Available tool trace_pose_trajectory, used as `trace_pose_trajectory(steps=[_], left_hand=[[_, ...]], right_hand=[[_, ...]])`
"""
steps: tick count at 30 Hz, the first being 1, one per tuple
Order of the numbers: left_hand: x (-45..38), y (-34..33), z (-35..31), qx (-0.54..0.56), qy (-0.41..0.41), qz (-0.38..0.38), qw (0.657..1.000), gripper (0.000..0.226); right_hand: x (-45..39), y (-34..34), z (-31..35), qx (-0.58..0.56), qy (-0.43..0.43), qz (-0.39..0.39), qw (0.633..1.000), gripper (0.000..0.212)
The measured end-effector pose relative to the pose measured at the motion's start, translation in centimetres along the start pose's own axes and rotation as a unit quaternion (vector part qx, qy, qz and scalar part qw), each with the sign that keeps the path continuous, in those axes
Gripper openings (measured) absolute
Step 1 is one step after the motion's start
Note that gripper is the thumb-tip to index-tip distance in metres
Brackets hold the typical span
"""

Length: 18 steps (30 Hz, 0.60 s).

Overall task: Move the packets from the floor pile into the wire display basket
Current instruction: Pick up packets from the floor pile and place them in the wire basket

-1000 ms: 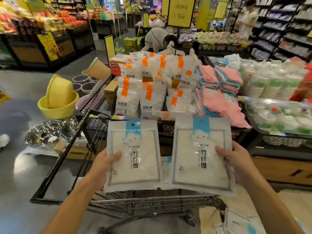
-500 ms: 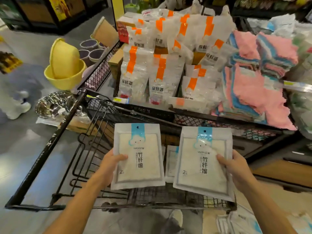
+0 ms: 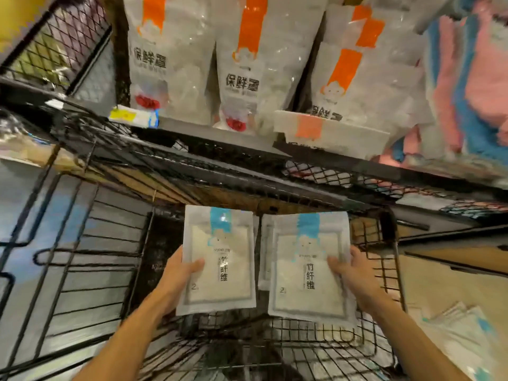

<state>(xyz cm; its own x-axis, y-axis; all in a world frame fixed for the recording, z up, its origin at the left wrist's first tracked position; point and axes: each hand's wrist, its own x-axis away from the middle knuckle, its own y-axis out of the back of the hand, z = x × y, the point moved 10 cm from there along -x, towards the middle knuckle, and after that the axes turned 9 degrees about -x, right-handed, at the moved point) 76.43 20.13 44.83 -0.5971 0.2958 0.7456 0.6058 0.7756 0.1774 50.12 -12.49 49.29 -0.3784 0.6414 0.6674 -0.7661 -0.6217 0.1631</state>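
I hold two flat white packets with blue tops, one in each hand, low inside the black wire display basket (image 3: pixel 82 270). My left hand (image 3: pixel 176 273) grips the left packet (image 3: pixel 220 259) by its left edge, thumb on its front. My right hand (image 3: pixel 354 276) grips the right packet (image 3: pixel 308 268) by its right edge. A third packet (image 3: pixel 263 251) shows in the gap between them, partly hidden. The floor pile of packets (image 3: pixel 456 334) lies at the lower right, outside the basket.
Above the basket a shelf rim (image 3: pixel 247 158) carries white bags with orange labels (image 3: pixel 242 61) and pink and blue cloths (image 3: pixel 472 78). A yellow price tag (image 3: pixel 132 116) sits on the rim. Wire mesh panels rise at the upper left. Cardboard lies under the floor pile.
Both hands have lowered the two packets deeper into the wire basket, and the view has tilted down and closer to the shelf.
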Motion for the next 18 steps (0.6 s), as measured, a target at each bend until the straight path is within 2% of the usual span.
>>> trace_pose_trajectory(steps=[5,8,10,13,16,18], left_hand=[[-8.0,-1.3,5.3,-0.028,0.046,-0.028,0.998,0.028],[-11.3,-2.2,6.7,-0.082,0.032,-0.019,0.996,0.030],[-13.3,-2.8,7.6,-0.100,0.034,-0.010,0.994,0.035],[-15.0,-3.1,7.4,-0.177,0.009,-0.043,0.983,0.049],[-16.0,-3.3,7.3,-0.203,-0.042,-0.086,0.975,0.038],[-16.5,-3.3,7.6,-0.243,-0.068,-0.116,0.960,0.049]], right_hand=[[-6.1,-1.5,-5.4,-0.002,-0.026,-0.046,0.999,0.031],[-8.9,-2.7,-7.0,0.042,-0.023,-0.070,0.996,0.020],[-10.7,-3.4,-7.9,0.081,-0.025,-0.076,0.994,0.034],[-12.2,-3.5,-9.2,0.115,-0.029,-0.102,0.988,0.035],[-13.3,-2.9,-11.1,0.149,-0.030,-0.145,0.978,0.033],[-13.5,-2.9,-12.3,0.187,-0.033,-0.152,0.970,0.031]])
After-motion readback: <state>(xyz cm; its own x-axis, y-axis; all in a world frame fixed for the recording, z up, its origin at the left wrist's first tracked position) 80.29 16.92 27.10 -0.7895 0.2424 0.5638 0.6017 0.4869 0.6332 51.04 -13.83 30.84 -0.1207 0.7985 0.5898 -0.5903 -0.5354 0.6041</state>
